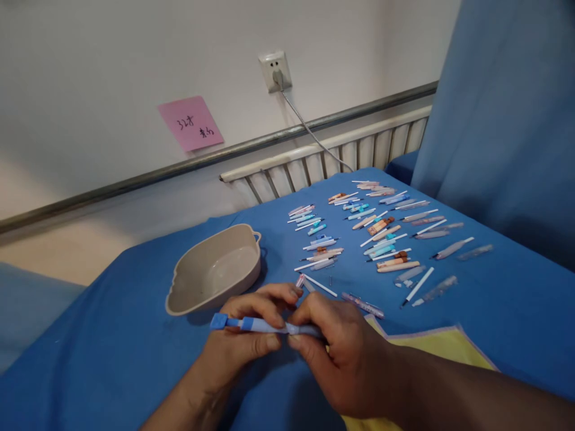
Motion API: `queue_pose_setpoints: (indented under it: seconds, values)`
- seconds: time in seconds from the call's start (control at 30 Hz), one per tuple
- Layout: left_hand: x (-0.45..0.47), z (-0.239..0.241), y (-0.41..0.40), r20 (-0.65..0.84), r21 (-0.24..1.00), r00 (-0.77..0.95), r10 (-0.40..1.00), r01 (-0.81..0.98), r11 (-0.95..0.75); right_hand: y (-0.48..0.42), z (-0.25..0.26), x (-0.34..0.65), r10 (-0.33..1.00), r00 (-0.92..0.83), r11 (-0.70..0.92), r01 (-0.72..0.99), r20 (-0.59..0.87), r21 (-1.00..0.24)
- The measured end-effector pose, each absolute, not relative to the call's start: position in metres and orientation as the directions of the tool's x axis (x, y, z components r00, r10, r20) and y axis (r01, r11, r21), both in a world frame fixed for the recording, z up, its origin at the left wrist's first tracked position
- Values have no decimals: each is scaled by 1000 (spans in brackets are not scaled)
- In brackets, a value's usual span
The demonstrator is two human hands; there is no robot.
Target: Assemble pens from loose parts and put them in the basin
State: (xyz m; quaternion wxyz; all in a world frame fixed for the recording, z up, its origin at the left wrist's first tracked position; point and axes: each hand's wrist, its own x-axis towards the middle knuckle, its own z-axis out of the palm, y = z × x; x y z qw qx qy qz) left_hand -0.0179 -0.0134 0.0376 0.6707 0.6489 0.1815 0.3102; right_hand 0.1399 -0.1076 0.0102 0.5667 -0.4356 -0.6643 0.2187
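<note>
A pen with a blue end piece and a pale blue barrel (263, 325) lies level between my two hands. My left hand (240, 347) is closed round the barrel, thumb below and fingers above. Its square blue end juts out to the left. My right hand (341, 347) pinches the other end, and its fingers hide part of that end. Just beyond my fingers lie a white refill stick (321, 285) and a clear, purple-patterned pen barrel (363, 305).
Rows of pen parts and white refills (386, 230) cover the right side of the blue cloth (135, 335). A beige basin (215, 272) stands left of them. A yellow cloth (440, 344) lies under my right forearm. A metal rail (327, 152) runs behind.
</note>
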Motion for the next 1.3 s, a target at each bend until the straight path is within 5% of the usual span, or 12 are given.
queue_pose_setpoints:
  seconds: [0.7,1.3]
  values:
    - [-13,32,-18,227,974,712,664,-172,-149,-107,9,141,801,53,526,416,597,-742]
    - [-13,34,-26,195,981,671,715,-135,-140,-107,10,139,869,118,413,364,481,-835]
